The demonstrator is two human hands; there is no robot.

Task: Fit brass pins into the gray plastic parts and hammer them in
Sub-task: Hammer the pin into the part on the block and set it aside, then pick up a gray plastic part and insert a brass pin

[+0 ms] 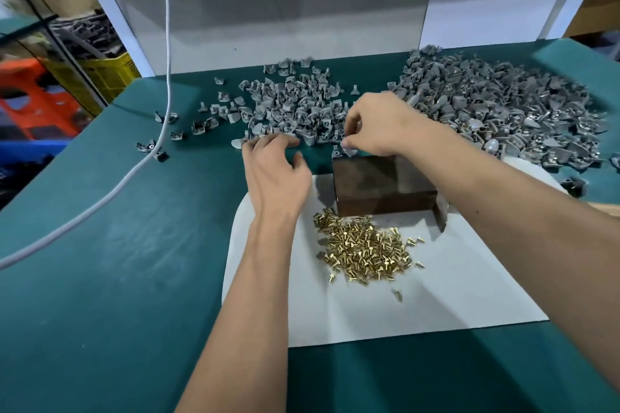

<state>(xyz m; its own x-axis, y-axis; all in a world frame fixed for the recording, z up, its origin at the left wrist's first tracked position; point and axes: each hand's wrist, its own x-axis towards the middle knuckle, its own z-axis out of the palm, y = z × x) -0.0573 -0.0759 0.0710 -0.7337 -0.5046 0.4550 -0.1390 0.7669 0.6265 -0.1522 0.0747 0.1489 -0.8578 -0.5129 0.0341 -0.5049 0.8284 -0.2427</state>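
Fingers (349,143) of the right hand (379,126) curling down at the far edge of the dark block (382,184), seemingly pinching or pressing something small there; too hidden to say what, so cannot tell whether holding a part. Fingers of the left hand (275,168) spreading loosely, tips touching the near edge of the middle heap of gray plastic parts (292,104), gripping nothing plainly visible.

Lying in two heaps on the green counter (100,245): a smaller scatter at far centre, and a bigger pile (496,111) at far right. Sitting just beyond the block, one or two loose gray parts (340,152), right under the right fingertips. Resting near the block on the white sheet (436,295), the brass pins (365,248) in a loose mound. Trailing across the left side, a white cable (134,168). No hammer showing.

Judging by looks: parts being light, stiff, oddly curved, likely to tip or skid on the block, so better pinched by the flat flanks with the hole facing up. Pins being tiny, smooth and prone to rolling; best taken by the head between thumb and forefinger, shank pointing down.
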